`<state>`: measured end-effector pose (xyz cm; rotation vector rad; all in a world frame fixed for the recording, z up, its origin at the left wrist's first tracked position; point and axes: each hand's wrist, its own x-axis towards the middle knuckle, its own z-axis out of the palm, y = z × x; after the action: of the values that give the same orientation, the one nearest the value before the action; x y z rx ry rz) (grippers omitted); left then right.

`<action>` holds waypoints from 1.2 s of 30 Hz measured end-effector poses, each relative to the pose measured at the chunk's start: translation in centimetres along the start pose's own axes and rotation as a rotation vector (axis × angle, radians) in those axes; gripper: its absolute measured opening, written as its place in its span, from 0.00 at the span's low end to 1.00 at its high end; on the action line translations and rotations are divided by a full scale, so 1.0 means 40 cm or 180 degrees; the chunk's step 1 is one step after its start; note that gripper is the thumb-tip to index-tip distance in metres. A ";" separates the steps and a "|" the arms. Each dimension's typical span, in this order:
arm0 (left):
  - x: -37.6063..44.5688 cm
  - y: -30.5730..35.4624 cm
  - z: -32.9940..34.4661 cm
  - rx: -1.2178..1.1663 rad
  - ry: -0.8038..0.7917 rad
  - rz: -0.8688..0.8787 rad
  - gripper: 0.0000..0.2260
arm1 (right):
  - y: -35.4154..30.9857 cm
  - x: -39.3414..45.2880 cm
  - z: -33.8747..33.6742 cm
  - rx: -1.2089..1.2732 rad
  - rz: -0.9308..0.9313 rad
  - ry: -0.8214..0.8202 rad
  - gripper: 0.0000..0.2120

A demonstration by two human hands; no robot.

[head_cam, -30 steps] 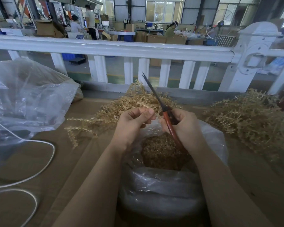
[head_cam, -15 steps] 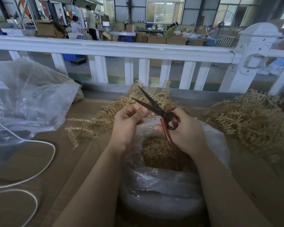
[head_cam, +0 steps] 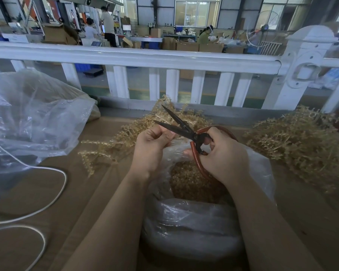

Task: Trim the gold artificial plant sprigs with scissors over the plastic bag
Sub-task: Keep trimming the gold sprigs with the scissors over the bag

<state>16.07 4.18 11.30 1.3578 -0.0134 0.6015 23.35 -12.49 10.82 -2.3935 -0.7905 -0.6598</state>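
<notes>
My right hand (head_cam: 221,155) grips the red-brown handles of the scissors (head_cam: 184,129), whose dark blades stand spread apart and point up and to the left. My left hand (head_cam: 151,145) has its fingers curled at the lower blade, pinching a gold sprig that is mostly hidden by the fingers. Both hands hover over the open clear plastic bag (head_cam: 194,222), which holds a heap of gold trimmings (head_cam: 188,182).
Gold sprigs lie in a pile (head_cam: 125,137) behind my left hand and in a larger heap (head_cam: 301,141) at the right. A big clear plastic bag (head_cam: 33,118) sits at the left, with a white cable (head_cam: 53,192) looping below it. A white railing (head_cam: 145,57) bounds the table's far side.
The scissor blades, shut and pointing up a second ago, have swung open and tilted left toward my left hand. My left hand has stayed at the blades.
</notes>
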 end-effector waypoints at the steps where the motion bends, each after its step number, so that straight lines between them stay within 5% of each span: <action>1: 0.000 0.002 0.000 0.0007 -0.0030 0.0018 0.15 | -0.001 0.000 0.000 -0.0012 0.0015 0.0020 0.27; 15: -0.005 0.016 0.007 0.0093 -0.0068 0.0103 0.17 | -0.007 -0.008 -0.008 0.0035 -0.0033 0.0287 0.28; 36: -0.002 0.001 0.006 0.0835 0.0195 0.0245 0.03 | 0.004 -0.002 -0.008 -0.0102 -0.0057 0.0145 0.29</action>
<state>16.07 3.93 11.37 1.5976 0.0652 0.7282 23.33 -12.84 10.97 -2.3939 -0.7885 -0.7368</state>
